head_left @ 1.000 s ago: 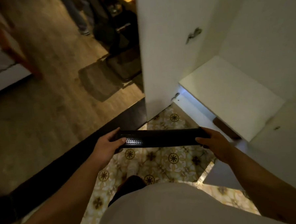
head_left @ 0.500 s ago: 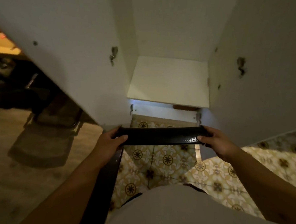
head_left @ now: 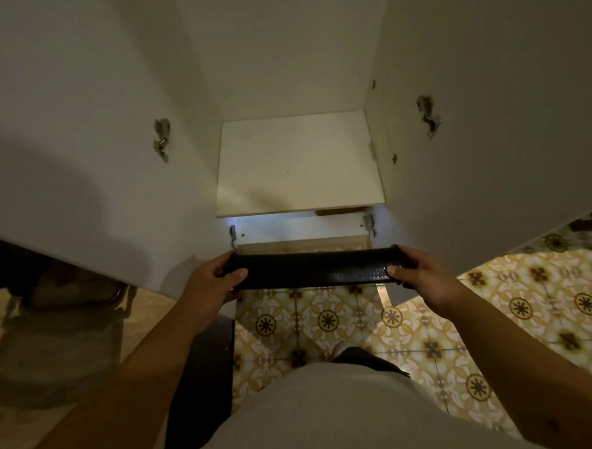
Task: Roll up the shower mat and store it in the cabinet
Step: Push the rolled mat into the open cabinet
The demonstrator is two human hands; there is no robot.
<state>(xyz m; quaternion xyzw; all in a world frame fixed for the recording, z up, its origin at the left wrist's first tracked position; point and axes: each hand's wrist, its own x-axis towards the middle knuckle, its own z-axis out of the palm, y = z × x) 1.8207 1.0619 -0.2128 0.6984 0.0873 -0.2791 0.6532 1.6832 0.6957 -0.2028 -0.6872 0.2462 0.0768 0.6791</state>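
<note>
The shower mat (head_left: 312,268) is a black roll, held level across the middle of the head view. My left hand (head_left: 210,286) grips its left end and my right hand (head_left: 422,276) grips its right end. Straight ahead stands the white cabinet, both doors swung open. Its white shelf (head_left: 296,164) is bare and lies just beyond and above the roll. The roll hangs in front of the cabinet's lower front edge, outside the opening.
The left door (head_left: 78,160) and the right door (head_left: 494,111) flank the opening, with metal hinges on each. Yellow patterned floor tiles (head_left: 498,316) lie below. A dark threshold strip (head_left: 199,377) and a grey floor mat (head_left: 57,343) are at the left.
The view has turned right until the cabinet is square in front of me. The open shelf now sits centred beyond the roll. Both hands still hold the roll's ends.
</note>
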